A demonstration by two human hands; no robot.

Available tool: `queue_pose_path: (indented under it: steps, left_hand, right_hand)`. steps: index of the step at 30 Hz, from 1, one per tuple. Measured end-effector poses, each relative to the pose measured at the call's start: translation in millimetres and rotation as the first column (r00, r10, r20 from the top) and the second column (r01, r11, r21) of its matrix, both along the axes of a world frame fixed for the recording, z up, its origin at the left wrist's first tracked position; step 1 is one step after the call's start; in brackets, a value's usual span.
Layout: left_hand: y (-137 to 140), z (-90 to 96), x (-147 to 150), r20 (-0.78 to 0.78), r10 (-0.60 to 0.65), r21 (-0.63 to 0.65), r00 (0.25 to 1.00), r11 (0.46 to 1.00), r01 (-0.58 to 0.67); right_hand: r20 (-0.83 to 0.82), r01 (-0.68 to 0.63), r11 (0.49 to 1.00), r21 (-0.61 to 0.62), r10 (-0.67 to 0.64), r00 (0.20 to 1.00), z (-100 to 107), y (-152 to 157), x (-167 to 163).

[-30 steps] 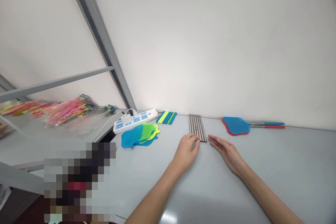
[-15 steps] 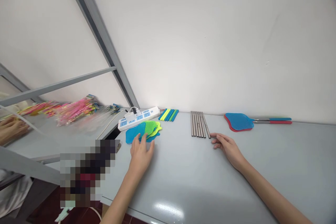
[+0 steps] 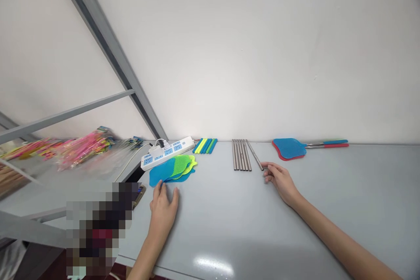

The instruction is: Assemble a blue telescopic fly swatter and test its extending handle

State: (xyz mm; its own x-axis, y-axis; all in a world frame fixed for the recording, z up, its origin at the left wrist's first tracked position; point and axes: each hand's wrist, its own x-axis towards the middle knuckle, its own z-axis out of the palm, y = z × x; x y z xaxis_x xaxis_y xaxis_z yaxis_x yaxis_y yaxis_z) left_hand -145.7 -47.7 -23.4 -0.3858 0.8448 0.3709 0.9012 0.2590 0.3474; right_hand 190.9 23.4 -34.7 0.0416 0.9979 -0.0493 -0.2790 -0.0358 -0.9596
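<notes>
At the lower edge of the pile of blue, green and yellow fly swatter heads [image 3: 166, 170] rests my left hand [image 3: 165, 203], open, its fingers apart. My right hand [image 3: 278, 179] has its fingertips closed on the near end of one metal rod [image 3: 255, 155], which lies slanted on the table. Left of it, several more metal rods [image 3: 241, 155] lie side by side in a row. Blue, yellow and green handle sleeves [image 3: 205, 145] are lined up behind the swatter heads. Two whole fly swatters, a blue one [image 3: 290, 148] over a red one [image 3: 278, 154], lie to the right.
A white power strip [image 3: 168, 153] with plugs in it lies along the table's left side. Beyond the grey metal frame [image 3: 111, 43], bagged pink items [image 3: 87, 146] cover another table, with a co-worker's blurred hand [image 3: 15, 179] at far left. A wall stands behind the grey table [image 3: 210, 218].
My right hand has drawn the end rod away from the row, to the right. My left hand has pulled back toward me from over the swatter heads. The view has shifted slightly.
</notes>
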Motion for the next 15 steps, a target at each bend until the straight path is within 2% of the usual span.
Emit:
queue_pose_path:
  steps: [3,8,11,15]
  left_hand:
    - [-3.8,2.8,2.4,0.02,-0.059,0.108,0.998,0.992,0.057]
    - [-12.0,15.2,21.1,0.046,-0.13,0.235,0.99,0.965,0.116]
    - [-15.6,19.6,38.0,0.063,-0.161,0.281,0.985,0.95,0.138]
    - [-21.5,18.6,61.0,0.124,-0.195,0.274,0.973,0.949,0.155]
  right_hand:
    - [0.025,0.032,0.999,0.009,-0.033,0.999,-1.4,0.9,-0.2]
    - [0.068,-0.022,1.0,0.008,0.022,0.997,6.8,-4.8,-2.2]
    - [-0.047,-0.058,0.998,-0.037,0.056,0.997,9.3,-7.2,-1.9]
    - [-0.168,-0.056,0.996,-0.066,0.045,0.985,7.6,-5.4,-1.3]
